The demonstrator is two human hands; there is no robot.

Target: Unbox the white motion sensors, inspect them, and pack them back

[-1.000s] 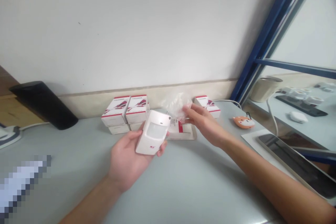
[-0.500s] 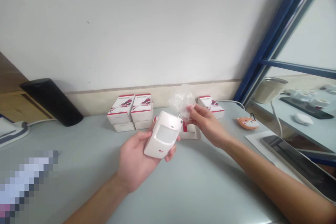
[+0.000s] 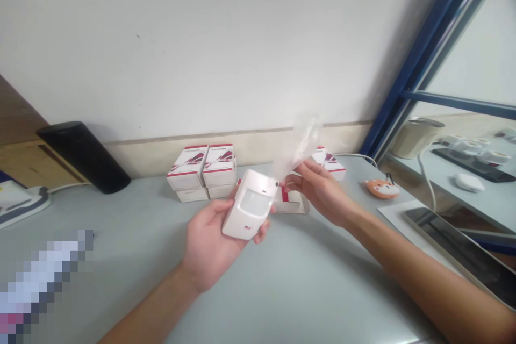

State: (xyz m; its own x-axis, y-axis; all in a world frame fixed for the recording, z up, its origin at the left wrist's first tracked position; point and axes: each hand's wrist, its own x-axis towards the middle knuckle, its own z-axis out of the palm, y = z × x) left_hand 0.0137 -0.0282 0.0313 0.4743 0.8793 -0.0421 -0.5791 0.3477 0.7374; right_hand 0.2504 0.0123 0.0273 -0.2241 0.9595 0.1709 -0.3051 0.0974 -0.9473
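A white motion sensor with a pale window and a small red mark lies tilted in my left hand, whose fingers wrap round it from behind. At its upper right corner is a small dark round spot. Just right of that corner, my right hand pinches a clear plastic bag that stands up above the fingers. The bag's lower end comes close to the sensor; whether they touch I cannot tell. Behind the hands, an open white and red box lies on the grey table, partly covered.
Several white and red boxes are stacked by the wall, and another box stands behind my right hand. A black cylinder leans at the left. An orange animal-faced case and a dark phone-like device lie at the right.
The plastic bag has stretched out taller and moved up and right from the sensor's corner. My right hand has shifted slightly right. The sensor stays in my left hand.
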